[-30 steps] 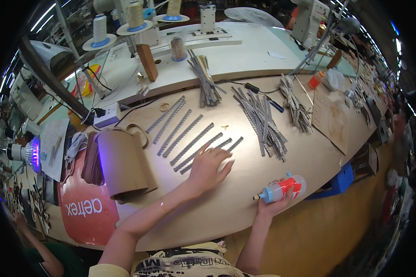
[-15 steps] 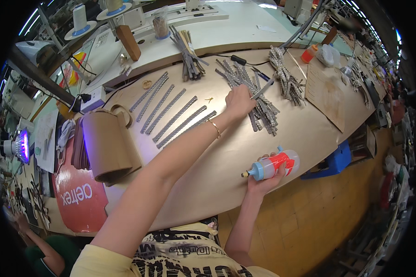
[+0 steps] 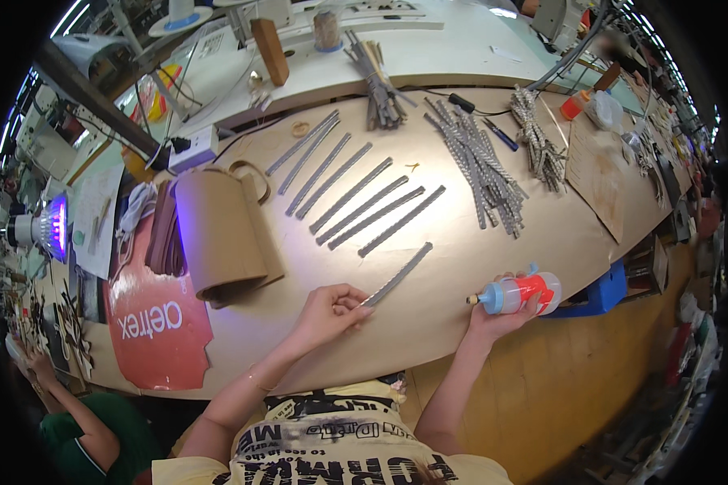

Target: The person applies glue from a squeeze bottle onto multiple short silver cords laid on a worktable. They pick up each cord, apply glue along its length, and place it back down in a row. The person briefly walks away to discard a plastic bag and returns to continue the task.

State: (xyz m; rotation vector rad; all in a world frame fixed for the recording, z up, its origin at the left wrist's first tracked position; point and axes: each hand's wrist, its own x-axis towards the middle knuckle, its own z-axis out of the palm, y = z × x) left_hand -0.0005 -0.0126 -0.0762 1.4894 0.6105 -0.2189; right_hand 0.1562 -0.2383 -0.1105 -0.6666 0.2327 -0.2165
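Note:
Between its fingertips my left hand pinches one end of a grey braided strap, just over the near part of the table. The strap's other end points away to the right. A squeeze bottle with a light blue cap and red label lies sideways in my right hand, its nozzle pointing left. Farther off, several like straps are laid out in a slanting row, apart from one another. A loose pile of straps rests right of that row.
A rolled brown sheet and a red board occupy the table's left side. Bundled strips stand at the back; a twisted bundle lies right of the pile. A lit lamp is far left. Another person's arm shows lower left.
My left hand has come back from the strap pile toward me, bringing one strap along. My right hand still holds the bottle. The whole view has shifted a little.

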